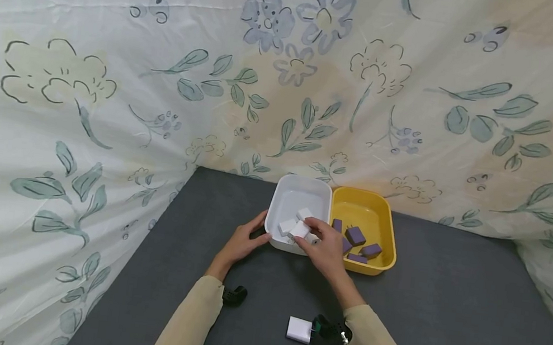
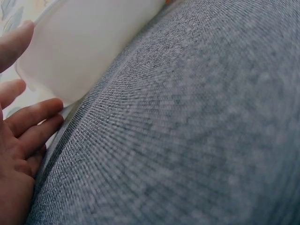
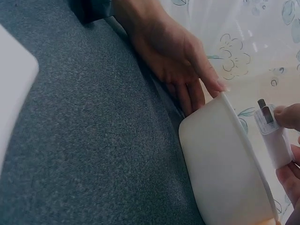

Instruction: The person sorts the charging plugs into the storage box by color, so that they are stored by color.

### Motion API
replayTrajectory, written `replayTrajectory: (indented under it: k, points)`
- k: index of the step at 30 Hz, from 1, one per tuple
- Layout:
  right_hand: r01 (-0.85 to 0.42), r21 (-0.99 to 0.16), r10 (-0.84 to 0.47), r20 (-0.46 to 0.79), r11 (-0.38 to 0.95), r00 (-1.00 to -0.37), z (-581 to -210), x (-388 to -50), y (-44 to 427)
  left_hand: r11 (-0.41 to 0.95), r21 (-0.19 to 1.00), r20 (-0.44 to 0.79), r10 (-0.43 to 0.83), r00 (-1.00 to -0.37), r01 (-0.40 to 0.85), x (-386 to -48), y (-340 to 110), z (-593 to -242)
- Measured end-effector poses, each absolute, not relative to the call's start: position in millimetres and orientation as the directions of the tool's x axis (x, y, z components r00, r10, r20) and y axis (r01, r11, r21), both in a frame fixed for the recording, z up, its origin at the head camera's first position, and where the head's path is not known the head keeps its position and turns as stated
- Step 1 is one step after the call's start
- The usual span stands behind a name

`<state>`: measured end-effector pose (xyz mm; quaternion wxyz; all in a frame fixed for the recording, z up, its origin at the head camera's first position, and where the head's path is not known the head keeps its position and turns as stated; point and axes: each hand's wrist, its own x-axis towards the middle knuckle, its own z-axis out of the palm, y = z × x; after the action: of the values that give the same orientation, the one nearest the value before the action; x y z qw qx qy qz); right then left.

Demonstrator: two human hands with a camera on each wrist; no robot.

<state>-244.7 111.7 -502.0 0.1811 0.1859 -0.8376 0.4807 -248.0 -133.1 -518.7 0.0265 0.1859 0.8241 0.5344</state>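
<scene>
My right hand (image 1: 327, 250) pinches a white plug-in charger (image 1: 299, 230) between thumb and fingers above a white bin (image 1: 301, 193). In the right wrist view, metal prongs stick out of this charger (image 3: 277, 145). More white chargers (image 1: 287, 227) lie inside the bin, partly hidden by the right hand. My left hand (image 1: 241, 243) rests against the bin's near left corner. Its thumb touches the rim, and the fairly straight fingers (image 2: 40, 115) lie along the outer wall.
Against the white bin's right side stands a yellow bin (image 1: 376, 206) with several purple chargers (image 1: 356, 236). Another white charger (image 1: 298, 330) lies on the dark grey table (image 1: 445, 302), close to the right wrist. Floral cloth (image 1: 274, 93) hangs behind the table.
</scene>
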Motion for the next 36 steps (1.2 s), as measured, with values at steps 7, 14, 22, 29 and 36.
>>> replayTrajectory:
  k: [7,14,22,29,36]
  points:
    - [-0.461,-0.745,-0.128,0.461,0.482,-0.878,-500.7,-254.1,104.4,0.361,0.889,0.162,0.328,-0.931,0.282,-249.2,-132.8,-517.3]
    - [-0.427,-0.758,-0.087,0.445,0.493,-0.891,-496.7,-258.5,94.1,0.369,0.887,0.166,0.303,-0.938,0.276,-256.1,-134.4,-533.7]
    - [-0.327,-0.795,-0.028,0.365,0.511,-0.931,-491.7,-265.5,83.0,0.363,0.891,0.183,0.263,-0.947,0.273,-266.5,-135.9,-556.6]
    - [-0.312,-0.832,-0.014,0.344,0.459,-0.939,-490.8,-269.1,77.5,0.363,0.887,0.180,0.296,-0.938,0.284,-260.5,-135.8,-545.6]
    - [-0.328,-0.825,-0.029,0.355,0.459,-0.934,-492.6,-269.0,81.7,0.373,0.886,0.149,0.336,-0.930,0.277,-247.8,-132.9,-518.6]
